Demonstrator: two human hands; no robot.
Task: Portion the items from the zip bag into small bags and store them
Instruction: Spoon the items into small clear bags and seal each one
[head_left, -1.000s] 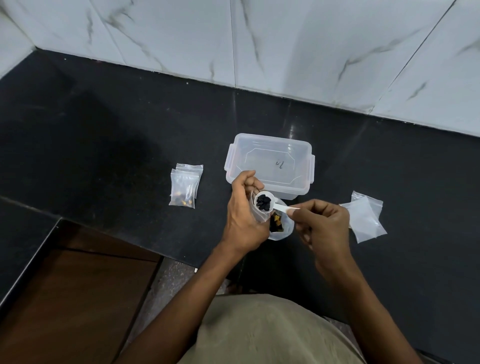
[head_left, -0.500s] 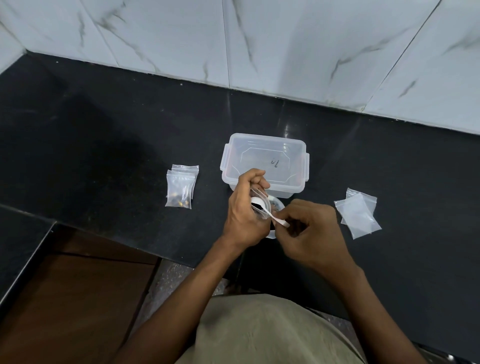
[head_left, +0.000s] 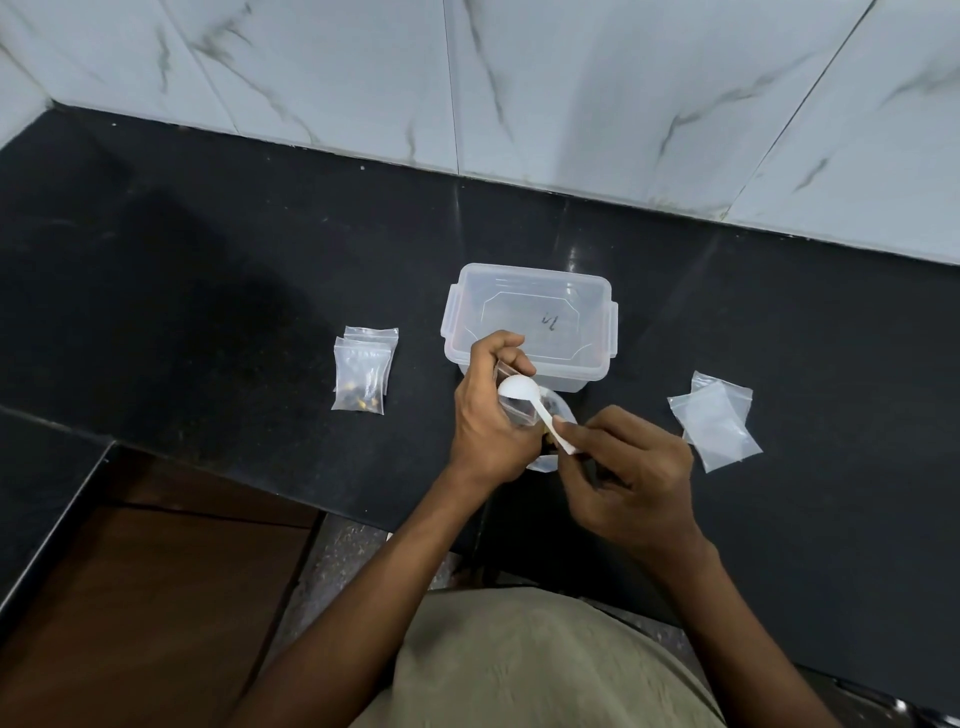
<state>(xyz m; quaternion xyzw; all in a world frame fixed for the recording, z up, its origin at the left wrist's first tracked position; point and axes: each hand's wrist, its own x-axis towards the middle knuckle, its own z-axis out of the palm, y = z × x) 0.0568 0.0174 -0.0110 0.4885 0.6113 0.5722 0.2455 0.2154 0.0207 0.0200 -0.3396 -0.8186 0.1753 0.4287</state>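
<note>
Spoon (head_left: 519, 395) now tipped bowl-down into the small bag (head_left: 511, 410) gripped by the left hand (head_left: 488, 415), right hand (head_left: 623, 473) pinching its handle — dark load gone, another portion delivered.

This looks like a home kitchen. The table (head_left: 260, 249) is a polished black stone slab that turns a corner at the left, and behind it rises a wall (head_left: 623, 104) of large white marble-look tiles with grey veins and thin grout lines. A brown wooden panel (head_left: 156, 597) sits below the slab's front edge. On the stone stand a clear plastic food storage box (head_left: 524, 296) with snap-on lid clips and small zip bags (head_left: 363, 371), household kitchen wares.
</note>
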